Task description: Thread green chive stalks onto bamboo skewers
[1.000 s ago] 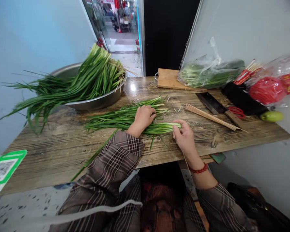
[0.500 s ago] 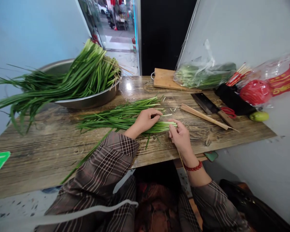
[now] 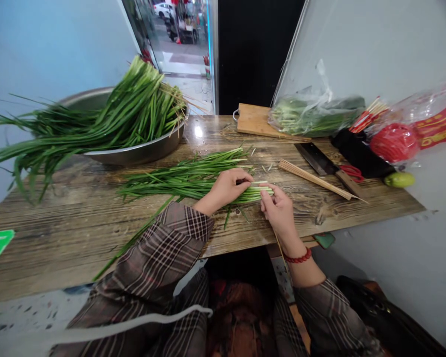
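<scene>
Long green garlic chives lie in a loose pile on the wooden table, their pale cut ends pointing right. My left hand rests over the pile, thumb and forefinger pinching a chive stalk near its pale end. Close to its right, my right hand has its fingers closed at the white chive ends. A thin bamboo skewer runs down from under that palm past the table edge; its tip is hidden by the fingers.
A metal basin heaped with chives stands at back left. To the right lie bundled skewers, a cleaver, red scissors and a green fruit or vegetable. Behind are a cutting board and a bag of greens.
My left hand has shifted slightly right, and its fingertips now pinch a stalk next to my right hand. The right hand stays nearly in place.
</scene>
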Tool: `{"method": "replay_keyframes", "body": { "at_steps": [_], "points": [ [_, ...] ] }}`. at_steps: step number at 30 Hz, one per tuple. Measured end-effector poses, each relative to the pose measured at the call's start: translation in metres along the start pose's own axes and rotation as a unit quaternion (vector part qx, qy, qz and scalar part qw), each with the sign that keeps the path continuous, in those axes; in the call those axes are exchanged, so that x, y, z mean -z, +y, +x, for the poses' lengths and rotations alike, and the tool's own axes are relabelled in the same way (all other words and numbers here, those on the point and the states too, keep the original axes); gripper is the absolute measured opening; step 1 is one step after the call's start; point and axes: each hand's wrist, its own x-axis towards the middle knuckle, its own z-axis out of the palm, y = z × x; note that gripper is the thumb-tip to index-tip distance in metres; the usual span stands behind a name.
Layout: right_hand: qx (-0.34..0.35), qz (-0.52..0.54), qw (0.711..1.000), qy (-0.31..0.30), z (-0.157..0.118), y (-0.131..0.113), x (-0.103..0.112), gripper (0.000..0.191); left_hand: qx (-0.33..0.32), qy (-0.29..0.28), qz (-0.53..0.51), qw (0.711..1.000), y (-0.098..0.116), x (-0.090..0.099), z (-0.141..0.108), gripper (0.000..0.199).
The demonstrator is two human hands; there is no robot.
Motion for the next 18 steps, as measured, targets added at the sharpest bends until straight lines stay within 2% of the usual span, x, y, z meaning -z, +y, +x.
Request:
{"method": "replay_keyframes", "body": {
  "at_steps": [18],
  "points": [
    [0.001,0.011,1.000,0.001,-0.0011,-0.0052,-0.0025,0.032,-0.024,-0.011,-0.004,1.000,0.0014,0.0016,0.0004,0.017]
  ]
}}
